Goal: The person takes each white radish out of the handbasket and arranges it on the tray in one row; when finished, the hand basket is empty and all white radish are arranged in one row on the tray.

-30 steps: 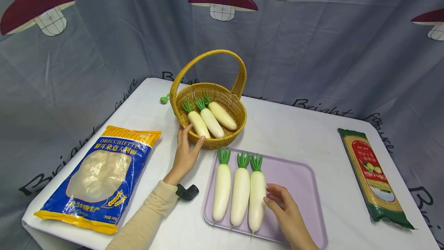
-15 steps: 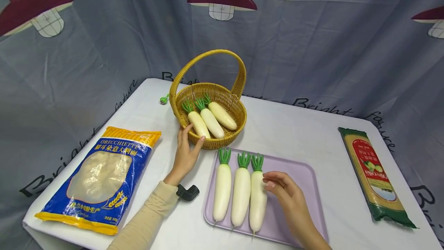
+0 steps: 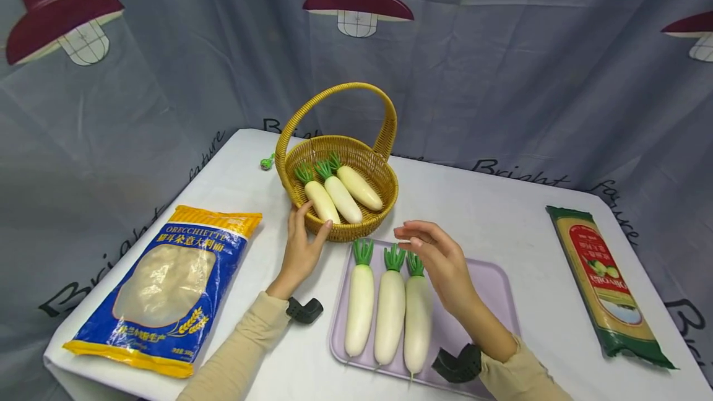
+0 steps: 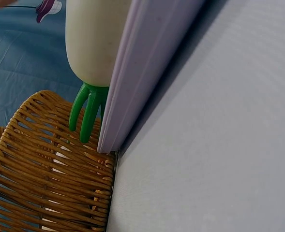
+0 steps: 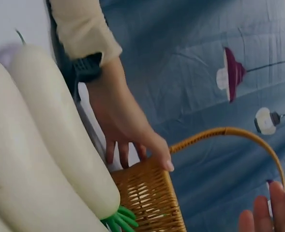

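The left hand [image 3: 301,252] holds the near left rim of the wicker basket [image 3: 364,226], its fingertips at the edge; the right wrist view shows this hand [image 5: 125,116] against the basket [image 5: 149,193]. Inside the basket lie three white radishes with green tops, one [image 3: 341,198] in the middle. Three longer radishes lie side by side on the lilac tray [image 3: 490,289]: left [image 3: 359,311], middle [image 3: 390,317] and right [image 3: 418,327]. Over the right radish's green top hovers the right hand [image 3: 440,262], empty, with fingers extended and slightly bent.
A blue and yellow pasta bag [image 3: 164,286] lies at the left, and a green and tan pasta packet [image 3: 607,283] at the right. Behind the basket's left side is a small green item [image 3: 267,163]. A grey curtain [image 3: 473,79] hangs behind the table.
My right hand has left the right radish's side and moved up and away toward the basket, and its wrist strap now shows. My left hand stays at the basket's rim.
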{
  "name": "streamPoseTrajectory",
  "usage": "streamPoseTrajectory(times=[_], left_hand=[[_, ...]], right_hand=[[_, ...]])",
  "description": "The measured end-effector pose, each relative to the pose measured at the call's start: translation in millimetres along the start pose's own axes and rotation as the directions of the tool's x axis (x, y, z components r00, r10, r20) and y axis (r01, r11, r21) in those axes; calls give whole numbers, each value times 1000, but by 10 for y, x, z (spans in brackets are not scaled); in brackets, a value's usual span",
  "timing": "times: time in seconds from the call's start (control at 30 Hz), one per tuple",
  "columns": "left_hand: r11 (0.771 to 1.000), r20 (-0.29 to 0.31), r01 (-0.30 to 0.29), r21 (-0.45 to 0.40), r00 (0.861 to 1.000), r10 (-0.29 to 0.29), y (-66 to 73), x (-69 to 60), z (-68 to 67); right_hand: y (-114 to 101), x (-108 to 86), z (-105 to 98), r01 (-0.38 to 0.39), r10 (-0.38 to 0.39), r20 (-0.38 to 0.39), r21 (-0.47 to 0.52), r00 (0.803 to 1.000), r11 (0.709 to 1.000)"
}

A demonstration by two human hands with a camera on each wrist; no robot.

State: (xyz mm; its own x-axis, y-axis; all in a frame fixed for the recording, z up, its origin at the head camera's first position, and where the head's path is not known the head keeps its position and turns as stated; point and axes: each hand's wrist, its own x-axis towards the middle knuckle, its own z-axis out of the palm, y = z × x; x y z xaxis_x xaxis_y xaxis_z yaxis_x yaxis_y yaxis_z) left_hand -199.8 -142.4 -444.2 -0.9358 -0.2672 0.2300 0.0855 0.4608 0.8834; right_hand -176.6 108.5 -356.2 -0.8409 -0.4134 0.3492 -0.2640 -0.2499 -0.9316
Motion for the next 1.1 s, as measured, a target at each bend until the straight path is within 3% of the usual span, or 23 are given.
streamPoseTrajectory(times=[0.1,0.2,0.47,0.67,0.93,1.1], left_hand=[[1000,-6,0,-3,1000,0,10,3,9],[1000,-2,7,-6,1000,-7,14,-2,16],[1000,7,10,-5,1000,-9,10,2,20],[1000,8,12,1,1000,-12,15,-1,12],[1000,7,21,11,1000,-21,25,-10,0],[1000,8,6,6,1000,-6,20,-8,-1]], right_hand=[[120,215,26,38,-38,14,2,999,999],[264,423,66,46,-46,-19,6,999,999],[466,953,177,-72,90,-93,183,992,981],[630,1258,151,-124,145,-180,126,973,984],[804,1538,70,-151,152,-236,21,960,988],[862,1652,34,-224,194,-254,-95,948,970]])
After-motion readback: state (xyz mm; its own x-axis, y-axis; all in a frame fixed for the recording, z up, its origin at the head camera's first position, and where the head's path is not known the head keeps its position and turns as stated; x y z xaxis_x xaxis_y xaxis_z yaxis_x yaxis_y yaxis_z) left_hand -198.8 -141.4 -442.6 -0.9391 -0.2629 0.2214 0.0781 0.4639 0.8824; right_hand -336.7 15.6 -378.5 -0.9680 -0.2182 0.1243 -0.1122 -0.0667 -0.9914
